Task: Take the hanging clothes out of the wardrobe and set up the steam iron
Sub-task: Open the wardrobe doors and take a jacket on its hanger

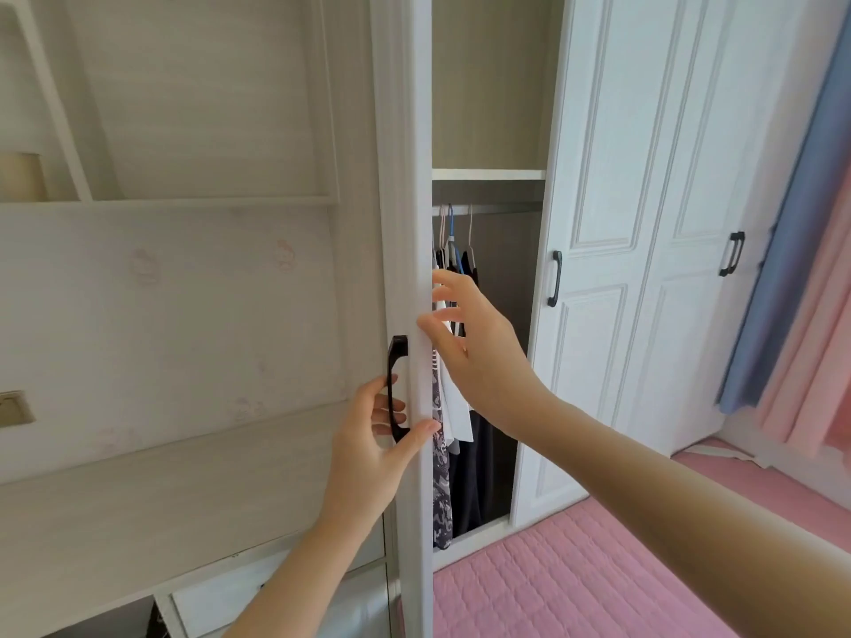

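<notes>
Behind one open door [416,223], perhaps four garments [453,407] (three hangers [453,232]).

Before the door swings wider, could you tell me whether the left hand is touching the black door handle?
Touching: the head view shows the left hand with fingers curled behind the handle.

pink quilted mat [575,577], blue curtain [783,250], pink curtain [815,343]
</notes>
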Demonstrator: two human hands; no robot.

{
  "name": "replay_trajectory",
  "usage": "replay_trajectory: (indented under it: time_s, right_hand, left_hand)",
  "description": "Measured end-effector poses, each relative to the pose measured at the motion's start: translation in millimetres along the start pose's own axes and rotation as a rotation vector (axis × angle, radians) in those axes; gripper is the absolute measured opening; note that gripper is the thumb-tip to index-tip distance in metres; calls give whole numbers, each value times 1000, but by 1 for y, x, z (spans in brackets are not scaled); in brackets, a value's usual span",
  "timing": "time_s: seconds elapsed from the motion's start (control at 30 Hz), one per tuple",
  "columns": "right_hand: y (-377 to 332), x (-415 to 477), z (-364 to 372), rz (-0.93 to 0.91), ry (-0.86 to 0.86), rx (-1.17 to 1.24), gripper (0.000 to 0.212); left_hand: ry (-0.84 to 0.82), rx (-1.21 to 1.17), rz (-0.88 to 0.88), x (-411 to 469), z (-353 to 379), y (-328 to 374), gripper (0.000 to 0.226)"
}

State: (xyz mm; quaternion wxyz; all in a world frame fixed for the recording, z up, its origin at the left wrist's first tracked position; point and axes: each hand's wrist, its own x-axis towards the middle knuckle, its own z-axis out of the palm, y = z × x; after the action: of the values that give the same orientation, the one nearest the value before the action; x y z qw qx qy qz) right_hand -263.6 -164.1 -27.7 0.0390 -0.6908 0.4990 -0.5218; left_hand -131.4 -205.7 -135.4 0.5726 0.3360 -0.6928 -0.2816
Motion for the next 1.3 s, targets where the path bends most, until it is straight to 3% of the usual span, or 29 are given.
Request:
replay_trajectory:
  time_s: [0.57, 0.9, 1.07, 1.2, 1.3]
  right_hand:
    - [11, 6, -13, -12, -84, 81, 42]
    - [58, -4, -59, 75, -250, -42, 51]
    - [104, -13, -88, 109, -325, -199, 46]
    - [128, -17, -107, 121, -352, -254, 43]
    - [143, -15, -114, 125, -376, -264, 43]
  left_hand:
    - [86, 111, 48, -13, 13, 13, 62]
    - [343, 275, 18, -35, 47, 26, 55]
    - [510, 489, 203, -41, 79, 43, 57]
    - [414, 600, 426, -43, 110, 56, 50]
    - [292, 648, 400, -30, 132, 52, 45]
